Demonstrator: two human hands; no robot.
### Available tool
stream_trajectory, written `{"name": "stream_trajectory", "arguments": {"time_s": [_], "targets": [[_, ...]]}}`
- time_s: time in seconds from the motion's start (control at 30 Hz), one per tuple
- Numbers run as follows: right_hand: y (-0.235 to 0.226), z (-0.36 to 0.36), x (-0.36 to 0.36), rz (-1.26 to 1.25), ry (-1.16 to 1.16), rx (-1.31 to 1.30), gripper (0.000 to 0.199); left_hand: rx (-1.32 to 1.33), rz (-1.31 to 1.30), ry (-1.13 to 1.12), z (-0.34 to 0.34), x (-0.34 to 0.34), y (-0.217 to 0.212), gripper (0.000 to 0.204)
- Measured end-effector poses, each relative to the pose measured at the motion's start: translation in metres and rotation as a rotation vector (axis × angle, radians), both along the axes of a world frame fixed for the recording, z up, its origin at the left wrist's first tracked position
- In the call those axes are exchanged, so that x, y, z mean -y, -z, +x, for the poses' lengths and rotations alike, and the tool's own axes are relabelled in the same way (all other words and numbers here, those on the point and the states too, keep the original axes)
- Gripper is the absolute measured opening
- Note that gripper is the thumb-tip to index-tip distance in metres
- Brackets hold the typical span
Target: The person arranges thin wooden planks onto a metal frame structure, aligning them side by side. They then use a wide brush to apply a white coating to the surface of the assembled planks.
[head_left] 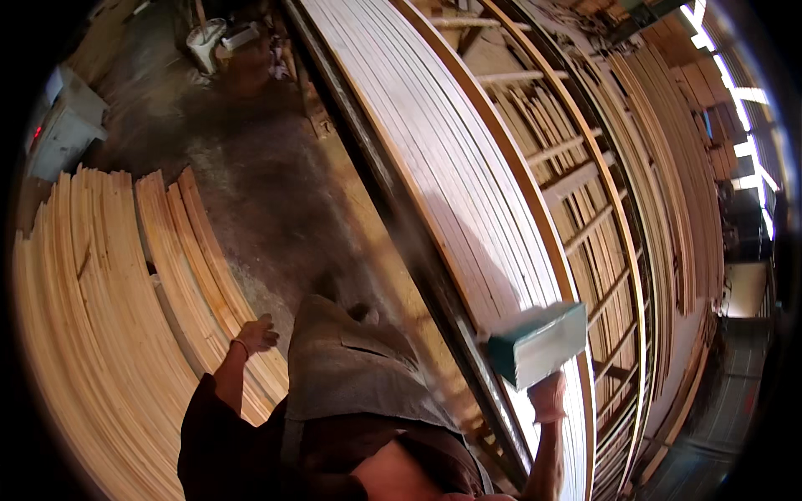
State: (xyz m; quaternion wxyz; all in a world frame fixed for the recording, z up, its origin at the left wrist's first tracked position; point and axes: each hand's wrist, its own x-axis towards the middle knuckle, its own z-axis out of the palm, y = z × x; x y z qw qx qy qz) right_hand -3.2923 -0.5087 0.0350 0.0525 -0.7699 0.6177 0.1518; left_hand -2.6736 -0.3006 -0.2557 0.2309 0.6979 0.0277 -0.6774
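My right hand (548,399) is closed at the near end of a teal, box-shaped tool (539,344) with a pale, flat face. The tool is over a long row of whitish boards (434,142) lying side by side, and its exact kind does not show. I cannot make out the grip under my fingers. To the left, my left hand (257,334) hangs with its fingers loosely apart and nothing in them. It is beside the edge of a stack of bare wooden planks (109,292).
A wooden rack frame (614,192) holding strips runs along the right, with stacked timber (668,159) beyond. A dark rail (393,196) edges the whitish boards. A white bucket (205,43) and a pale grey box (71,125) stand on the floor at the far left.
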Motion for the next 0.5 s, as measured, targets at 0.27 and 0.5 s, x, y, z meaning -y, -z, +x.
{"name": "stream_trajectory", "arguments": {"time_s": [0.27, 0.5], "targets": [[0.035, 0.093, 0.072, -0.060, -0.543, -0.439, 0.015, -0.024, 0.137, 0.163, 0.021, 0.045, -0.018, 0.077], [0.052, 0.292, 0.283, -0.278, -0.762, -0.117, 0.021, -0.002, 0.018, 0.081, 0.130, 0.124, 0.023, 0.072]]}}
